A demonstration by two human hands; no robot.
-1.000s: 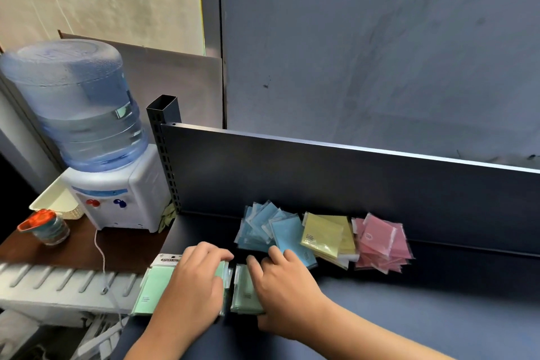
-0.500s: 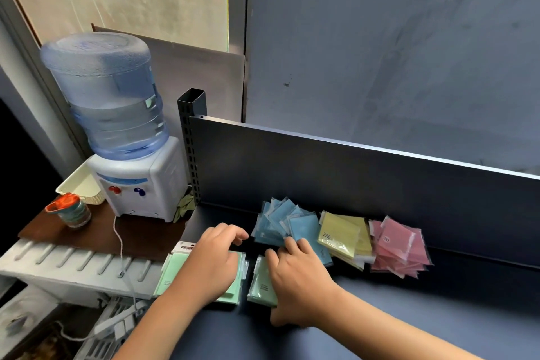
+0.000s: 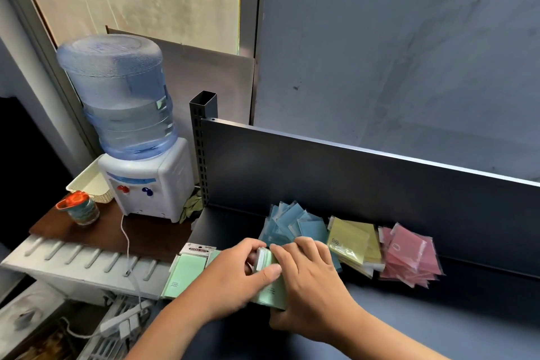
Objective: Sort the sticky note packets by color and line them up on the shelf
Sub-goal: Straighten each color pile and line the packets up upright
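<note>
On the dark shelf (image 3: 423, 316) lie piles of sticky note packets: blue (image 3: 287, 226), yellow (image 3: 355, 241) and pink (image 3: 407, 254) along the back panel. A stack of green packets (image 3: 271, 291) sits near the front between both hands. My left hand (image 3: 230, 278) grips the stack from the left, thumb across its top. From the right, my right hand (image 3: 309, 280) curls its fingers over the same stack. More green packets (image 3: 185, 275) lie flat at the shelf's left end, partly under my left hand.
A water dispenser (image 3: 146, 184) with a large bottle stands left of the shelf on a brown board. A cup with an orange lid (image 3: 79, 209) and a cream basket (image 3: 90, 184) sit beside it. A white cable (image 3: 128, 248) hangs down to a power strip below.
Both hands have come together on the right green stack; earlier each hand pressed on a separate green pile. The view shifted so the scene sits further right and lower.
</note>
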